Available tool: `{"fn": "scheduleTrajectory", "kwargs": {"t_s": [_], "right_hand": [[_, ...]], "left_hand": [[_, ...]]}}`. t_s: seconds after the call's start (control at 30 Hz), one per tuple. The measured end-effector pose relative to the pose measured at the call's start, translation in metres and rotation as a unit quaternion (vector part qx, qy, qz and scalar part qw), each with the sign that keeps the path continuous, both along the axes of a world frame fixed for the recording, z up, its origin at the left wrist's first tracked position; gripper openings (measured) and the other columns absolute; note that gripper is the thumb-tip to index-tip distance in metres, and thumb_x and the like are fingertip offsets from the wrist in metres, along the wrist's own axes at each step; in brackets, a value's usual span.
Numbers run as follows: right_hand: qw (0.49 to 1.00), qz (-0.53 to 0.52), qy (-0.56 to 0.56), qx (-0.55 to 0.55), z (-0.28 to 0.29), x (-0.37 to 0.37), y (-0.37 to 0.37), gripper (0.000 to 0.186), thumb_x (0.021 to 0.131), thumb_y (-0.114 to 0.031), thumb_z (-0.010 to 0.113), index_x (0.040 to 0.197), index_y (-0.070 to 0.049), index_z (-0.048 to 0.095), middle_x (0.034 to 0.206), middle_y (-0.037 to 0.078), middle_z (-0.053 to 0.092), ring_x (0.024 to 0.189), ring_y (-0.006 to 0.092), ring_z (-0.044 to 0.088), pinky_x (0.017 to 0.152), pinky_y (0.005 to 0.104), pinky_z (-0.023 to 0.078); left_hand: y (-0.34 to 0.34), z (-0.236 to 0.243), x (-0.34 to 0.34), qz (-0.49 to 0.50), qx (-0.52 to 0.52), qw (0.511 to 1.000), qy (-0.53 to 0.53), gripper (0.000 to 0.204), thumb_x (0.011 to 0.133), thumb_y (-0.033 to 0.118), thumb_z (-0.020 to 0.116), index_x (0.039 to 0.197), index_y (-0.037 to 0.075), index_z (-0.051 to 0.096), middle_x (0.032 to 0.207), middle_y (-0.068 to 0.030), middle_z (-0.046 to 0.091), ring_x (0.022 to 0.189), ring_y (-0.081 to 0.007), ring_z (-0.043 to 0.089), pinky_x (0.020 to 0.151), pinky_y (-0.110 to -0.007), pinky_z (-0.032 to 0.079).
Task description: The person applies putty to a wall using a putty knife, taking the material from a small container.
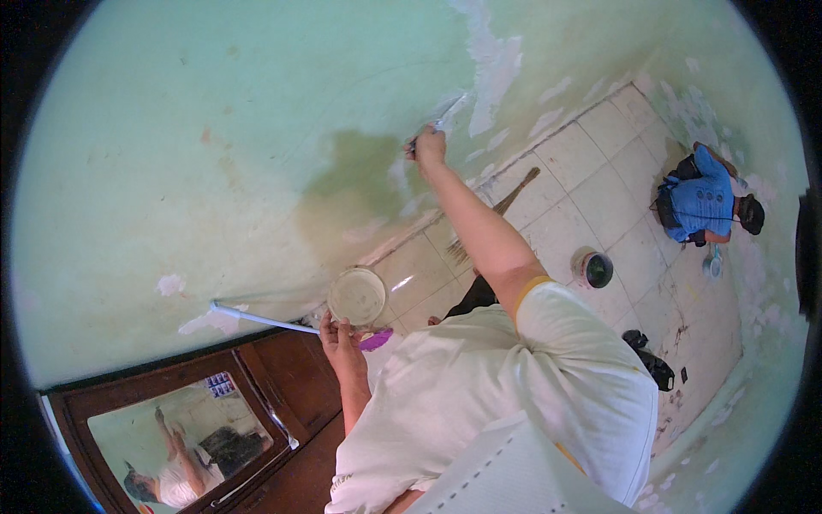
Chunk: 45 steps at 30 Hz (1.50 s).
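Your right hand (pixel 428 147) is clenched around the handle of a scraper (pixel 449 111), its flat, thin blade angled up along the wall (pixel 257 111), beside the ragged left edge of a long white patch (pixel 495 73). You cannot be told from here whether the blade is pressing. Your left hand (pixel 342 338), held lower and nearer your body, grips the rim of a pale round dish (pixel 358 295), which sits well apart from the scraper. Right by those fingers ends a slim, smooth, light blue pole (pixel 265 320); contact cannot be made out. A purple object (pixel 377 340) shows just beside that hand.

On your left, the dark wooden wardrobe (pixel 295 373) with its glossy mirror (pixel 184 437) bounds your elbow room; the wall, smooth green with rough white smears, bounds the front. To your right, square pale tiles (pixel 604 206) spread from the wall's foot toward the far side. A stiff-bristled broom (pixel 518 190) lies near that foot, partly behind your forearm. Farther out on the tiles stand a round bucket (pixel 592 268) with dark contents and a crumpled black bag (pixel 651 360). Well apart from you, a co-worker in a blue shirt (pixel 704 201) is low by the far wall, near a light blue cup (pixel 712 265).
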State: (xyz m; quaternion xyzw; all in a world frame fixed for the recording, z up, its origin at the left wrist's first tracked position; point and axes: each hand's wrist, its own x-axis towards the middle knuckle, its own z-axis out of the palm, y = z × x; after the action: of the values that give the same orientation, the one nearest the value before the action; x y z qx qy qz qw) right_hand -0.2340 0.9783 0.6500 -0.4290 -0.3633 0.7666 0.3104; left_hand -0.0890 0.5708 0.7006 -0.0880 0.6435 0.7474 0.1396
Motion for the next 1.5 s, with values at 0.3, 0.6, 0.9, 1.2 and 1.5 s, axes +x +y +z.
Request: {"fn": "scheduleTrajectory", "kwargs": {"t_s": [0.3, 0.6, 0.9, 1.2, 1.5], "right_hand": [[0.998, 0.041, 0.011, 0.052, 0.013, 0.034, -0.081, 0.035, 0.105, -0.033, 0.036, 0.103, 0.001, 0.039, 0.072, 0.013, 0.058, 0.051, 0.0228, 0.063, 0.037, 0.0336, 0.048], [0.999, 0.032, -0.007, -0.009, -0.012, 0.006, 0.002, 0.036, 0.105, -0.032, 0.037, 0.103, 0.003, 0.039, 0.071, 0.015, 0.059, 0.051, 0.0256, 0.065, 0.038, 0.0362, 0.052], [0.992, 0.092, 0.081, -0.01, 0.018, 0.06, -0.091, 0.033, 0.105, -0.036, 0.039, 0.102, -0.004, 0.041, 0.076, 0.01, 0.058, 0.055, 0.022, 0.063, 0.041, 0.0351, 0.049], [0.993, 0.014, 0.002, 0.12, 0.015, 0.126, -0.006, 0.033, 0.105, -0.033, 0.038, 0.098, -0.002, 0.04, 0.07, 0.008, 0.053, 0.048, 0.0174, 0.056, 0.039, 0.0313, 0.043], [0.989, 0.01, 0.021, 0.147, 0.04, 0.126, 0.013, 0.032, 0.105, -0.032, 0.041, 0.096, -0.001, 0.04, 0.066, 0.007, 0.052, 0.044, 0.0171, 0.053, 0.039, 0.032, 0.041]], "left_hand": [[0.0, -0.008, -0.007, -0.022, 0.001, 1.0, 0.013, 0.044, 0.095, 0.01, 0.06, 0.136, 0.004, 0.045, 0.119, -0.0065, 0.054, 0.103, -0.016, 0.058, 0.074, -0.033, 0.053], [0.005, -0.004, 0.0, -0.014, -0.026, 0.999, 0.014, 0.045, 0.095, 0.01, 0.058, 0.136, 0.001, 0.044, 0.126, -0.0103, 0.053, 0.104, -0.0202, 0.058, 0.076, -0.037, 0.056], [0.011, 0.004, -0.002, 0.002, -0.02, 1.0, 0.019, 0.045, 0.094, 0.008, 0.058, 0.136, 0.002, 0.043, 0.12, -0.0091, 0.052, 0.102, -0.0185, 0.057, 0.073, -0.034, 0.057], [0.015, 0.007, 0.0, 0.015, 0.036, 0.999, 0.003, 0.043, 0.094, 0.005, 0.058, 0.135, 0.005, 0.044, 0.106, -0.0033, 0.052, 0.095, -0.0134, 0.057, 0.073, -0.034, 0.058], [0.031, 0.007, -0.005, -0.017, 0.035, 0.999, 0.02, 0.043, 0.094, 0.006, 0.059, 0.134, 0.005, 0.044, 0.111, -0.0054, 0.052, 0.098, -0.015, 0.057, 0.075, -0.035, 0.058]]}}
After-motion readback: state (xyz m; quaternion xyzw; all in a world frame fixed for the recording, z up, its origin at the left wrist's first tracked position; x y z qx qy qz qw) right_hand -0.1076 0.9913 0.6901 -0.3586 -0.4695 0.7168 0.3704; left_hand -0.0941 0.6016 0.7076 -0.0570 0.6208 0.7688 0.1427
